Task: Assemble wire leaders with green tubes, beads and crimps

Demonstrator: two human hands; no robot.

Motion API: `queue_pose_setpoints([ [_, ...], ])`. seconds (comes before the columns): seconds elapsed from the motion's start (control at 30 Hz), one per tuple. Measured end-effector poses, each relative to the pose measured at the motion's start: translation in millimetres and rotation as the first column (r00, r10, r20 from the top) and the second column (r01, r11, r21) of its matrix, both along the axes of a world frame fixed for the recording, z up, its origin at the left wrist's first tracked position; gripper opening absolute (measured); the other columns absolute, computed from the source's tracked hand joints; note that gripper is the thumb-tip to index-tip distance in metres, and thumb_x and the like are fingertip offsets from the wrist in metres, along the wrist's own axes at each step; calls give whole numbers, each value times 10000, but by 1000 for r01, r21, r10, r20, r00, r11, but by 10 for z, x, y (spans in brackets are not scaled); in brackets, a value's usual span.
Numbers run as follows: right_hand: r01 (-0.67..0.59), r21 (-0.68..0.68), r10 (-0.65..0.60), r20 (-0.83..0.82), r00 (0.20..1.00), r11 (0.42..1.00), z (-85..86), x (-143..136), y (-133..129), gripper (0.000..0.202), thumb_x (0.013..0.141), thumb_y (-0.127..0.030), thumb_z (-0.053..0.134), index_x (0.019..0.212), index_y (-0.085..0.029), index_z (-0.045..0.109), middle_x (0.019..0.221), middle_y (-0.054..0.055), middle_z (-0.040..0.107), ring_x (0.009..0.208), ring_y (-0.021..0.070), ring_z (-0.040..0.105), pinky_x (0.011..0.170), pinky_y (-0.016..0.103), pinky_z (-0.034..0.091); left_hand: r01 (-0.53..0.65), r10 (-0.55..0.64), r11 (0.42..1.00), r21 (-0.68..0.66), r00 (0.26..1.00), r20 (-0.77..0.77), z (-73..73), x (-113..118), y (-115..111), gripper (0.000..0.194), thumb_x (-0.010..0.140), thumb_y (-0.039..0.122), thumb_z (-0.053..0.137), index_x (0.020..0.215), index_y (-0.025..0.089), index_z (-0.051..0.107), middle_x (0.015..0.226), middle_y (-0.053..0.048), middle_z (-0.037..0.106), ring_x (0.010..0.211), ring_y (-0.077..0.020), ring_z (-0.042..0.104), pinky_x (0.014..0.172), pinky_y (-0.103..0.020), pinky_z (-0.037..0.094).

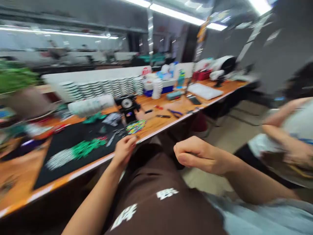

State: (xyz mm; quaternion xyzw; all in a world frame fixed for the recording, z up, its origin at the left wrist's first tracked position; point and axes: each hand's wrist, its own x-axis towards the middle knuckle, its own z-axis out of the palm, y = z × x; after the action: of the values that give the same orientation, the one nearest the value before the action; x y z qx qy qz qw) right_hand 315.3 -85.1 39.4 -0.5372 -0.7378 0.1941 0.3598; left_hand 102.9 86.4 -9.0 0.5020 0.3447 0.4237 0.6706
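Observation:
My left hand [125,150] is closed at the table's front edge, close to a multicoloured round piece [136,127]; whatever its fingers pinch is too small to make out. My right hand [195,153] is held in a fist off the table, over the floor to the right of my lap, and its contents, if any, are hidden. On a black mat [90,166] left of my left hand lie green strands [89,147], white strands [61,159] and a metal tool [112,138]. A black device with a round dial [127,103] stands behind the multicoloured piece.
Pliers [175,113], a phone [193,99] and a white tray [204,91] lie further right on the table. White spools [91,105] and stacked white discs line the back. A plant pot [31,102] is at left. Another person's arm [281,133] shows at right.

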Motion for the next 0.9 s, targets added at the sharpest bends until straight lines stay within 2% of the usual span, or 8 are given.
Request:
queue_pose_setpoints([
  [0.03, -183, -117, 190, 56, 980, 976, -118, -137, 111, 274, 1011, -406, 530, 864, -234, 685, 781, 3, 696, 682, 157, 644, 659, 259, 550, -58, 57, 998, -22, 998, -41, -90, -204, -21, 182, 943, 302, 663, 936, 120, 655, 852, -7, 653, 693, -136, 626, 624, -277, 548],
  [0.1, -362, -220, 400, 161, 903, 906, -415, -413, 304, 188, 1018, -258, 498, 1029, -235, 684, 970, 25, 732, 872, 179, 685, 809, 290, 561, -118, 114, 992, -45, 990, -78, -208, -396, -33, 187, 860, 262, 747, 782, 124, 650, 688, 27, 603, 575, -95, 538, 557, -231, 472],
  [0.23, -347, -166, 383, 301, 873, 923, -1057, -992, 669, 328, 996, -76, 424, 1245, -157, 622, 1350, 102, 636, 1256, 182, 597, 1076, 318, 475, -119, 118, 991, -57, 992, -33, -250, -287, -6, 256, 618, 262, 881, 617, 134, 659, 555, 34, 561, 527, -76, 455, 528, -230, 382],
  [0.4, -357, -221, 420, 440, 794, 907, -1460, -1606, 996, 320, 875, -94, 669, 1188, -156, 644, 1156, 111, 719, 1045, 251, 706, 910, 357, 573, -98, 95, 992, -83, 994, -46, -233, -205, -46, 229, 701, 215, 838, 625, 126, 641, 553, 45, 545, 513, -72, 459, 523, -219, 392],
  [0.5, -367, -212, 423, 511, 748, 906, -1414, -1765, 933, 165, 836, -58, 681, 980, -140, 686, 963, 117, 729, 851, 266, 723, 753, 354, 595, -98, 86, 989, -106, 990, -112, -239, -236, -62, 206, 857, 170, 732, 698, 123, 610, 619, 54, 553, 527, -78, 497, 517, -206, 434],
  [0.57, -370, -150, 391, 533, 751, 917, -1275, -1785, 810, 137, 902, -48, 574, 942, -131, 676, 1010, 150, 705, 866, 260, 707, 749, 348, 584, -97, 76, 987, -126, 984, -161, -210, -242, -49, 184, 916, 171, 680, 755, 122, 605, 670, 49, 567, 547, -81, 526, 518, -204, 464],
  [0.73, -384, 41, 314, 499, 808, 922, -731, -1936, 381, 274, 988, -91, 410, 1201, -126, 578, 1159, 154, 645, 1057, 244, 645, 873, 342, 546, -79, 32, 984, -162, 961, -274, 53, -174, 64, 103, 951, 213, 653, 935, 112, 638, 830, 0, 638, 631, -100, 599, 550, -220, 526],
  [0.9, -653, 135, 591, 320, 741, 745, -548, -2007, 124, 506, 929, -167, 623, 1408, -221, 467, 1308, 40, 642, 1146, 149, 629, 915, 206, 517, -85, 21, 983, -164, 934, -358, 342, -132, 123, 114, 946, 201, 660, 1011, 109, 646, 916, -29, 661, 694, -118, 633, 584, -236, 556],
])
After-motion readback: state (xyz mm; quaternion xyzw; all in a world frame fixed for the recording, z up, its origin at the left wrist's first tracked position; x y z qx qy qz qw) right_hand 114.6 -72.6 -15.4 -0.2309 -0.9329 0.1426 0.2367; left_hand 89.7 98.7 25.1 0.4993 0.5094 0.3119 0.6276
